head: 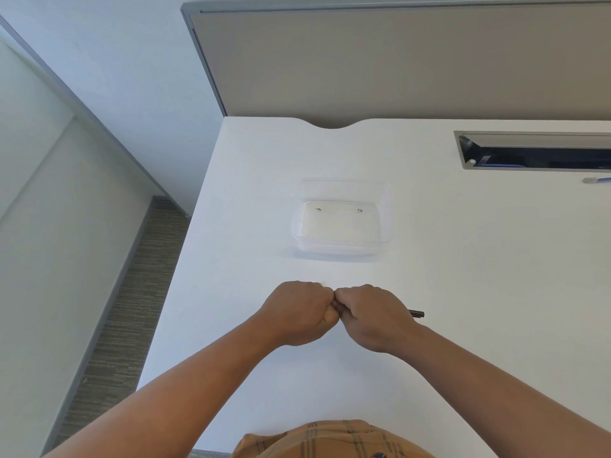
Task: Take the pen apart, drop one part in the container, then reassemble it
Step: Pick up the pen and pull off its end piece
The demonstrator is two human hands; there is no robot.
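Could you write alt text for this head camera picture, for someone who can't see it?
Two bare hands, left and right, meet fist to fist over a white desk, gripping a dark pen whose end pokes out past the right hand. Beyond them sits a clear plastic container, and a second pen lies at the far right edge.
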